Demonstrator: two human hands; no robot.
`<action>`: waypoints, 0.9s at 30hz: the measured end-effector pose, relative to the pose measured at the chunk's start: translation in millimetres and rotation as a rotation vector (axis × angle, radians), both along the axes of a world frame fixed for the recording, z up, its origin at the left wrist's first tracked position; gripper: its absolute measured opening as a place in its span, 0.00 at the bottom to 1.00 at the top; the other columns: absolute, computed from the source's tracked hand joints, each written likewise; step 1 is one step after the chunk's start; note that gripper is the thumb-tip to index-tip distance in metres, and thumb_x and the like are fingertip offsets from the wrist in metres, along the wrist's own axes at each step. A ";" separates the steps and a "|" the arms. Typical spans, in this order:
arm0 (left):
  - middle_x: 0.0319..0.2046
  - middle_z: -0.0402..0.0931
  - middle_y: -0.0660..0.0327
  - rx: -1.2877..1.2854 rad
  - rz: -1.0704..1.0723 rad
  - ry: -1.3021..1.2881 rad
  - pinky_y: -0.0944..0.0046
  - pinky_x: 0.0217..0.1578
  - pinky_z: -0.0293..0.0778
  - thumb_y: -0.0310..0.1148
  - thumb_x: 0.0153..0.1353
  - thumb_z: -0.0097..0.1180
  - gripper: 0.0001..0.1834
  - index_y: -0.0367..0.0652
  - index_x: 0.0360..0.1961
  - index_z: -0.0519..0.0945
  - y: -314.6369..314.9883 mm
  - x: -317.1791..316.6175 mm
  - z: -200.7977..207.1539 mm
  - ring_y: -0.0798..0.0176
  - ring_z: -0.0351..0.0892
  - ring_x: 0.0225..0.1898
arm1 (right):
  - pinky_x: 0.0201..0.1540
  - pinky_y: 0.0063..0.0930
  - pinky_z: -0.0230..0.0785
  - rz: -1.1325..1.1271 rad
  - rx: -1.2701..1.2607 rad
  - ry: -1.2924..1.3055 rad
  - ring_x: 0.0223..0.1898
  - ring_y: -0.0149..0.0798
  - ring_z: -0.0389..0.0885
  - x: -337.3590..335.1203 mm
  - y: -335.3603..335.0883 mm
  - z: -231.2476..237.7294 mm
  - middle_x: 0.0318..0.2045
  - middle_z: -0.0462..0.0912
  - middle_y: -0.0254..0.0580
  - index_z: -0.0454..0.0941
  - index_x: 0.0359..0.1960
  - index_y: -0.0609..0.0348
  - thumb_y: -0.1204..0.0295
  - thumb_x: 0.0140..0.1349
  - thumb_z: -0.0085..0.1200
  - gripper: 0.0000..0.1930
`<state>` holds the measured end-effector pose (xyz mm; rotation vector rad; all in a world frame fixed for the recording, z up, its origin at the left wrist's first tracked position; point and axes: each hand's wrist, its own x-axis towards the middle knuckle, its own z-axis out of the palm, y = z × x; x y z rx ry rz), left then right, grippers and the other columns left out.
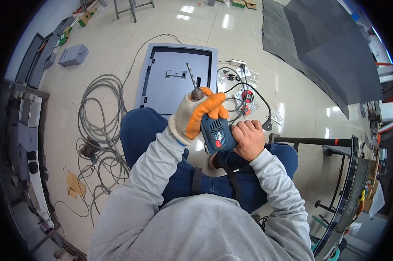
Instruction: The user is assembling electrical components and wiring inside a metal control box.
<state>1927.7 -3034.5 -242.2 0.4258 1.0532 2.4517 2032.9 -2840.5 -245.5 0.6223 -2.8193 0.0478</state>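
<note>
currently, the blue drill is held on the near side of the grey metal cabinet; its front end is wrapped by the gloved left hand's fingers, its handle end clasped by the bare right hand's.

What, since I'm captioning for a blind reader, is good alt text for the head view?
Blue drill held by a gloved left hand near the chuck and a bare right hand; beyond lies a grey metal cabinet on a tiled floor.
</note>
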 end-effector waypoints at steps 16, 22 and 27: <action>0.23 0.80 0.54 0.108 -0.178 -0.083 0.64 0.33 0.78 0.30 0.63 0.63 0.09 0.44 0.31 0.74 -3.8 2.6 8.1 0.58 0.83 0.29 | 0.48 0.37 0.63 0.037 -0.017 0.056 0.34 0.42 0.73 1.5 5.0 -5.5 0.33 0.74 0.36 0.71 0.34 0.52 0.67 0.36 0.63 0.20; 0.20 0.77 0.57 0.114 -0.176 -0.076 0.64 0.33 0.78 0.29 0.63 0.63 0.09 0.45 0.30 0.74 -7.1 3.0 11.8 0.58 0.83 0.29 | 0.48 0.37 0.63 0.043 -0.009 0.060 0.34 0.41 0.73 -0.1 5.6 -7.4 0.33 0.74 0.36 0.73 0.36 0.52 0.67 0.37 0.63 0.21; 0.18 0.75 0.60 0.133 -0.096 -0.114 0.64 0.33 0.79 0.28 0.63 0.63 0.09 0.45 0.29 0.73 -3.3 1.3 10.1 0.58 0.84 0.29 | 0.50 0.39 0.61 -0.002 -0.041 0.067 0.34 0.40 0.73 -8.7 2.3 -12.6 0.33 0.74 0.35 0.74 0.43 0.52 0.68 0.39 0.64 0.25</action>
